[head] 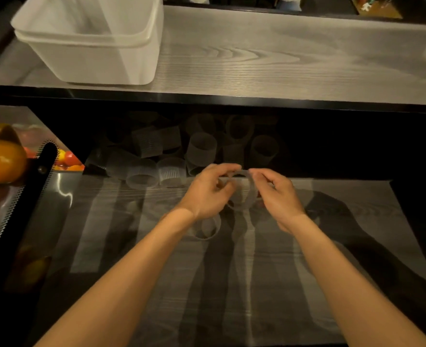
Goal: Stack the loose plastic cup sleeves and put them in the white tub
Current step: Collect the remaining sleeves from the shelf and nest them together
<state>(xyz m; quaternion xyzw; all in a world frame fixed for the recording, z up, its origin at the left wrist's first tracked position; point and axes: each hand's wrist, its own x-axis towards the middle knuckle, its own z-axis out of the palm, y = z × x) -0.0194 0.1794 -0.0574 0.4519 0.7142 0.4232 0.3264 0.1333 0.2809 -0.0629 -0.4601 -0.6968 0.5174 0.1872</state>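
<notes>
Two bare hands work a clear plastic sleeve [250, 194] over a dim wood-grain counter [232, 271]. The left hand [207, 194] and right hand [279, 196] face each other, curled fingers and thumbs pinching opposite sides of the sleeve's far rim. The ring hangs between them with its opening turned roughly up toward the camera, so its axis runs from the counter to the viewer.

A second sleeve [207, 230] lies on the counter just under the left wrist, mouth up. A loose pile [172, 156] of sleeves sits beyond the fingertips, to the left, in the shadow below a raised shelf [257, 58], some upright and some tipped on their sides.

The tub [94, 58] stands on that shelf, up and well to the left of the hands (a plain lift and reach for the left arm, the nearer one). No sleeves are visible in it, though its floor is out of sight, so the job looks barely begun. Nesting will likely depend on lining up the held ring's axis with the next sleeve.

A yellow pepper [3, 159] sits at far left.
</notes>
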